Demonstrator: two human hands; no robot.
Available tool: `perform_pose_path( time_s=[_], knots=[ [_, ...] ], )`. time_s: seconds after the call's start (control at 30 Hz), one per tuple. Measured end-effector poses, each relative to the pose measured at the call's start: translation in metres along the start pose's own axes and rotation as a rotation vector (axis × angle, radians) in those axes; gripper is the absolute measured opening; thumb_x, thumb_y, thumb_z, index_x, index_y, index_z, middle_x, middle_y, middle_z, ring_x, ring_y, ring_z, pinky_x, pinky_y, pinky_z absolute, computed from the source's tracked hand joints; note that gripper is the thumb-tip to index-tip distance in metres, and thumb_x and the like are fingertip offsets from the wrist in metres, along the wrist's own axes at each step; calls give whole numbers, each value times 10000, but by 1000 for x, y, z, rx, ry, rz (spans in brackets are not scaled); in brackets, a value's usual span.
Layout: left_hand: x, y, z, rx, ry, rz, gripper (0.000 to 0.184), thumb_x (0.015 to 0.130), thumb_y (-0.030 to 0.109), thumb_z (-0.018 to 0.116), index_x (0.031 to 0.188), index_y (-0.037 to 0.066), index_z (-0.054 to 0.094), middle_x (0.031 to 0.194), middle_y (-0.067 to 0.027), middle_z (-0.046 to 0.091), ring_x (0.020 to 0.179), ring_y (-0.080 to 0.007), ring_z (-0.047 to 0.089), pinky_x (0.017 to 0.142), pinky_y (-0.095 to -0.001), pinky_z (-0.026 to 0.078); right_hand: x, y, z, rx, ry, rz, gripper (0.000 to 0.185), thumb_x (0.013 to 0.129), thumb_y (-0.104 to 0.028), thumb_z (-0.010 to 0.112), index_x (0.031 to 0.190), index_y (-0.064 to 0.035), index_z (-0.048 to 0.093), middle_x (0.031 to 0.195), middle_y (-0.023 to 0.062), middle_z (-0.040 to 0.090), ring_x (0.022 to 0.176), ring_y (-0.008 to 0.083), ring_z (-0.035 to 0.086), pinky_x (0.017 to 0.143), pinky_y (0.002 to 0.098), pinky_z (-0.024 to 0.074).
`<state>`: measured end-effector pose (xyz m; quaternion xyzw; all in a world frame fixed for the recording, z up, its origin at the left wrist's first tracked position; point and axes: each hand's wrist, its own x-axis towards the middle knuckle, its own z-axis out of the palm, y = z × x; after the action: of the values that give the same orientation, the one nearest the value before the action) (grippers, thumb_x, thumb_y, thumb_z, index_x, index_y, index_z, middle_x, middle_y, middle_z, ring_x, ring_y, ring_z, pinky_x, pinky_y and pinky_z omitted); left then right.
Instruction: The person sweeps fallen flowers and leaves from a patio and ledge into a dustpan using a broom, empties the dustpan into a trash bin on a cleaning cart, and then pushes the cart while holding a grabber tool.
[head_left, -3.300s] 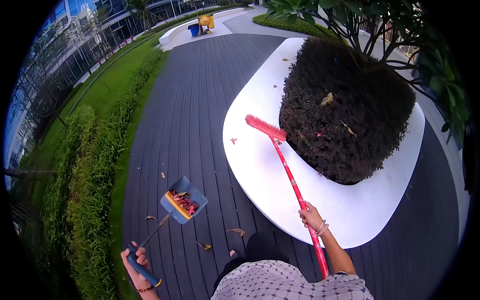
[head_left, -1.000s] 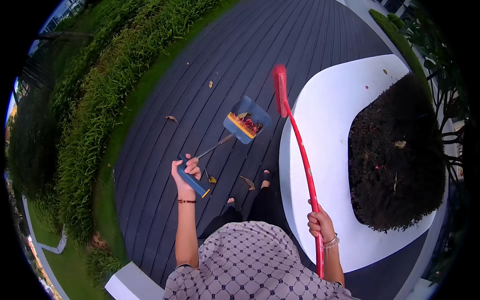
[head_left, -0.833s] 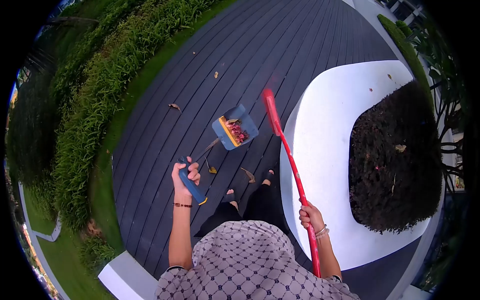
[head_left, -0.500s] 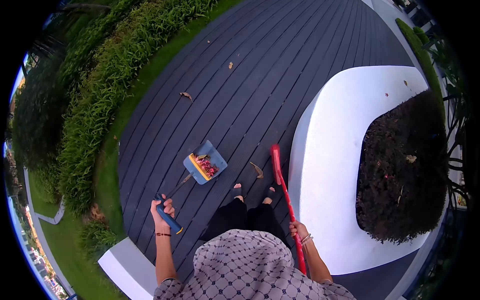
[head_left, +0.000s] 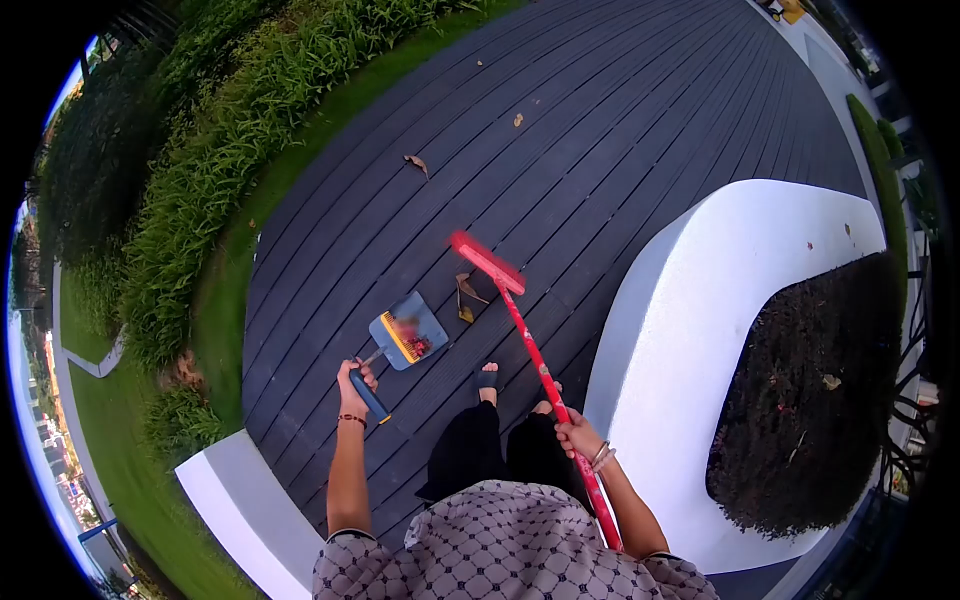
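I see the left hand point(head_left: 357, 380) with its grip closed around the blue handle point(head_left: 374, 403) of the dustpan point(head_left: 428, 312); to the dustpan's right, the right hand point(head_left: 580, 437) has its grip clamped on the broom point(head_left: 541, 366). If the left wrist tilts, I think the loose reddish scraps point(head_left: 422, 347) inside the dustpan could slide over its lip. A hasty stroke could throw the dry brown leaf point(head_left: 464, 285), near the dustpan, past it. The dustpan looks like smooth plastic, with yellow comb teeth point(head_left: 403, 338); the broom's pole is glossy red, with pale scuffs. Below the dustpan are dark grooved boards point(head_left: 620, 130); well to its right curves a smooth white planter point(head_left: 680, 265).
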<state>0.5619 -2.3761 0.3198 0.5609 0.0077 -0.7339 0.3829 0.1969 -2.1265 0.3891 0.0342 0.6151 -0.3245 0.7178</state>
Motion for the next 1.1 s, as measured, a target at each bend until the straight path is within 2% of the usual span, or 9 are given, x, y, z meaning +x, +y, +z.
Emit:
perform_pose_path(
  time_s=[0.17, 0.3, 0.4, 0.5, 0.57, 0.63, 0.77, 1.03, 1.1],
  knots=[
    [13, -16, 7, -57, 10, -33, 94, 716, 226, 503, 749, 147, 464, 567, -5, 450, 444, -123, 416, 418, -242, 330, 85, -17, 19, -338, 119, -74, 196, 806, -73, 472, 965, -103, 361, 617, -5, 414, 412, 80, 397, 332, 236, 345],
    [16, -22, 14, -174, 70, -46, 92, 708, 217, 508, 746, 141, 471, 576, -15, 448, 446, -129, 411, 419, -243, 334, 97, 10, 47, -54, -97, 206, 192, 816, -74, 486, 926, -172, 364, 597, -18, 401, 394, 72, 373, 336, 223, 322],
    [20, -23, 5, -219, 37, -16, 90, 705, 214, 510, 739, 138, 476, 575, -16, 445, 442, -128, 410, 414, -243, 333, 66, -4, 42, 84, -283, 268, 235, 820, -61, 485, 1013, -155, 391, 601, -28, 396, 394, 59, 355, 330, 215, 306],
    [19, -24, -11, -278, -25, -40, 89, 703, 214, 513, 736, 138, 480, 581, -17, 447, 441, -128, 410, 410, -244, 332, 15, -41, 56, -160, -250, 234, 447, 820, -57, 487, 1234, -109, 327, 606, -32, 383, 404, 42, 340, 336, 203, 293],
    [14, -22, -16, -324, -73, -19, 97, 703, 217, 517, 747, 135, 488, 586, -17, 452, 438, -120, 405, 405, -244, 329, 10, -54, 52, -415, -229, 132, 474, 818, -60, 487, 1259, -107, 316, 611, -28, 390, 406, 45, 340, 342, 203, 299],
    [6, -15, -14, -406, -140, 0, 141, 708, 210, 532, 781, 89, 523, 619, -19, 450, 452, -108, 398, 430, -215, 345, 5, -75, 43, -400, -216, 102, 500, 816, -60, 487, 1279, -109, 303, 612, -26, 394, 405, 48, 340, 344, 204, 304],
    [16, 7, -1, -560, -237, 34, 138, 707, 223, 522, 772, 108, 563, 633, -3, 436, 447, -100, 394, 398, -214, 336, 19, -162, 24, -321, -137, 44, 561, 806, -55, 480, 1323, -117, 270, 614, -20, 395, 402, 53, 339, 342, 210, 308],
    [93, 102, 142, -571, -332, 138, 168, 725, 178, 521, 805, 35, 555, 674, -50, 476, 493, -105, 424, 444, -208, 371, 165, -413, -27, -187, 19, -253, 363, 787, -52, 476, 1136, -86, 381, 613, 2, 432, 388, 65, 371, 326, 225, 339],
    [119, 127, 184, -523, -170, 139, 132, 694, 174, 525, 797, 92, 531, 669, -38, 476, 481, -103, 410, 433, -202, 349, 218, -486, -42, -203, 111, -311, 314, 784, -52, 470, 1089, -78, 400, 599, 10, 439, 396, 77, 392, 327, 237, 352]
  ],
)
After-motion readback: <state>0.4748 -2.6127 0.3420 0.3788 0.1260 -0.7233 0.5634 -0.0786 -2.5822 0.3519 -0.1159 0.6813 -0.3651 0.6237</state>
